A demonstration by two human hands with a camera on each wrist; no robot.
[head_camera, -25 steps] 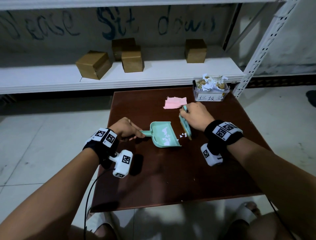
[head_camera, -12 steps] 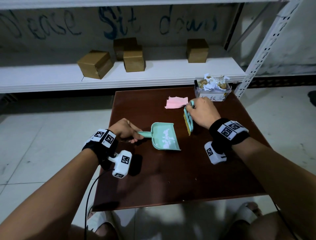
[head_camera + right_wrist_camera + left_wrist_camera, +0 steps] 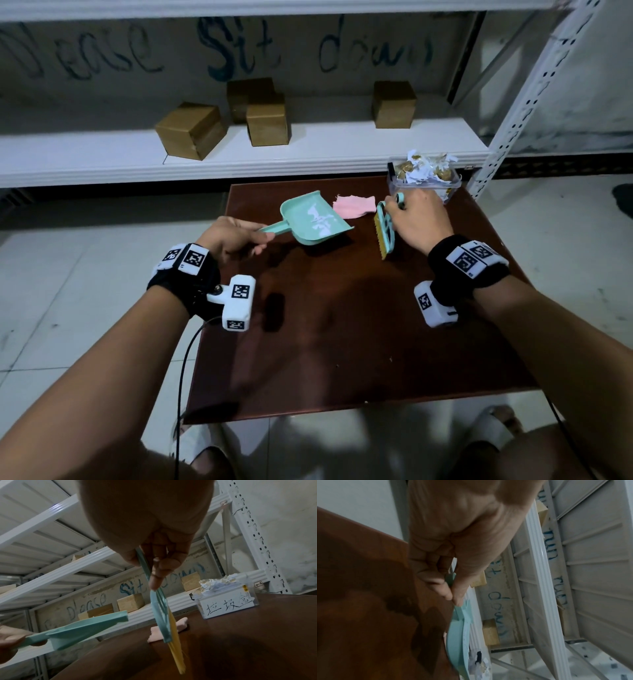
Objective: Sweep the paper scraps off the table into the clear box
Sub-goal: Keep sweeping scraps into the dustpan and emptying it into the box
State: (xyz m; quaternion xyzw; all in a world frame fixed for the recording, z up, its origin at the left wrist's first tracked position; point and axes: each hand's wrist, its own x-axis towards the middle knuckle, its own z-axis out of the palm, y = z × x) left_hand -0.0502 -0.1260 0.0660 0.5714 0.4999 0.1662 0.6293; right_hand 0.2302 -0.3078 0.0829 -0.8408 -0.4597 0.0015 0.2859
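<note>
My left hand (image 3: pixel 236 238) grips the handle of a mint-green dustpan (image 3: pixel 313 219), lifted off the brown table (image 3: pixel 342 342) and carrying white paper scraps (image 3: pixel 320 219). In the left wrist view the fingers (image 3: pixel 443 588) pinch the dustpan's handle (image 3: pixel 452 580). My right hand (image 3: pixel 416 222) holds a small mint brush (image 3: pixel 385 231) with yellow bristles, standing on its bristles on the table. In the right wrist view the brush (image 3: pixel 161 615) hangs from my fingers (image 3: pixel 157 577), and the dustpan (image 3: pixel 82 627) floats at left. The clear box (image 3: pixel 423 180), heaped with scraps, stands at the table's far right corner; the clear box (image 3: pixel 226 601) bears a handwritten label.
A pink cloth (image 3: pixel 352 207) lies on the table between dustpan and brush. Behind the table runs a white shelf (image 3: pixel 308 154) carrying several brown cartons (image 3: pixel 191 130). A white perforated upright (image 3: pixel 520 102) stands right of the clear box. Pale tiled floor surrounds the table.
My left hand has lifted the dustpan off the table and carried it up and toward the far side. The right hand with the brush moved back toward the clear box.
</note>
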